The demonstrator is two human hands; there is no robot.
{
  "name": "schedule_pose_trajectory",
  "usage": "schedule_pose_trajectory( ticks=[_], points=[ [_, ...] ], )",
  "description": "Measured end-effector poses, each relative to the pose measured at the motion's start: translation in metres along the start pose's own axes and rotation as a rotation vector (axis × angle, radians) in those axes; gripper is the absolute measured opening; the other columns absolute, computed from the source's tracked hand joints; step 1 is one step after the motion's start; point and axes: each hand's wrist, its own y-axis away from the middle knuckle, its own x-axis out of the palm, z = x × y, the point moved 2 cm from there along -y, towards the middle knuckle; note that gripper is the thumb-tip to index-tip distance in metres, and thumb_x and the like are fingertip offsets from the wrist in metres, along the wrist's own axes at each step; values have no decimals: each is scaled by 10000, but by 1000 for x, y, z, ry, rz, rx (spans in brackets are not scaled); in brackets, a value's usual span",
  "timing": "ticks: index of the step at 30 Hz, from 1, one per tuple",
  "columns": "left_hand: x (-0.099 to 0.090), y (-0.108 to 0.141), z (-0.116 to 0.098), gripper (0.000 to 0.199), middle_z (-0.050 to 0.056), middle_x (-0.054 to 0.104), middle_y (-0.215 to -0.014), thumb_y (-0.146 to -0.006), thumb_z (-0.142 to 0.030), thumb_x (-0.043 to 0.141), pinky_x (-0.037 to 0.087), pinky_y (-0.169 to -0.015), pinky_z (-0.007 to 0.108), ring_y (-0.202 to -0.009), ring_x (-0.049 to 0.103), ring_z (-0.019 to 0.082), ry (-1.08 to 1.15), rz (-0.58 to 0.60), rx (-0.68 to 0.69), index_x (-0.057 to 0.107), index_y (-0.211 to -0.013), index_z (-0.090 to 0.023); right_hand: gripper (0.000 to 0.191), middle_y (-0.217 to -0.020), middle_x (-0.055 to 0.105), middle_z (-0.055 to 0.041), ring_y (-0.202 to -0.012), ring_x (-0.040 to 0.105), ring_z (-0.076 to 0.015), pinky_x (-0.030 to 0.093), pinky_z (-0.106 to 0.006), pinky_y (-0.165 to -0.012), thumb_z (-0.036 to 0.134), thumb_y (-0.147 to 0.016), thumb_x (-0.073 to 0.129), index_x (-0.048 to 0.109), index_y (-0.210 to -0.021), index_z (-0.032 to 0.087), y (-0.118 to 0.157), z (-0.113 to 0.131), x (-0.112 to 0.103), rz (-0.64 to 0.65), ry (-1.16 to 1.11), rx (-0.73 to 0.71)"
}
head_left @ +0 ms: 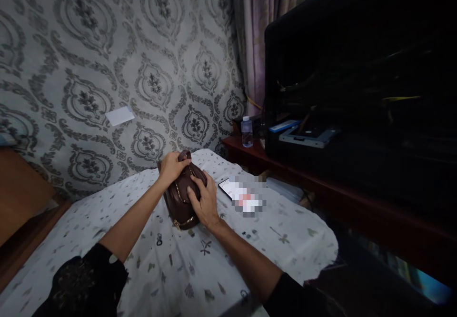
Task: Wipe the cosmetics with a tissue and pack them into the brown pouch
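A dark brown leather handbag (180, 203) with gold-coloured zippers stands on the white patterned bedsheet. My left hand (172, 168) is closed over the bag's far upper end, beside its short handle (184, 155). Against the bag's right side rests my right hand (206, 200), thumb and fingers curved around the brown leather and gripping it. Both zip lines are partly covered by my fingers, and the bag's inside is hidden. To the right of my right hand lies a phone (228, 188) with a lit screen, partly blurred out.
A water bottle (246, 132) stands on the reddish wooden ledge (235, 146). Beyond it, a dark open-fronted cabinet (357, 84) holds a flat metallic device (307, 136). Patterned wallpaper (153, 84) rises behind the bed. A brown wooden board (24, 193) borders the left side.
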Motion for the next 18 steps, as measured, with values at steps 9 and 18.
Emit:
schedule_pose_trajectory(
  ticks=[9,18],
  points=[
    [-3,20,-20,180,-13,579,-647,-724,-351,642,395,-646,271,-664,530,158,21,18,85,613,-676,-179,410,-1411,391,-173,-1356,361,-296,338,-529,-1112,375,-957,440,536,-1312,194,0,-3,2,44,-4,29],
    [-40,34,-12,266,-14,615,-711,-754,-426,630,389,-610,253,-661,533,151,5,95,139,647,-816,-167,645,-1504,290,-175,-1426,275,-351,300,-583,-1120,528,-831,620,452,-1375,225,1,5,-1,71,44,-21]
  ],
)
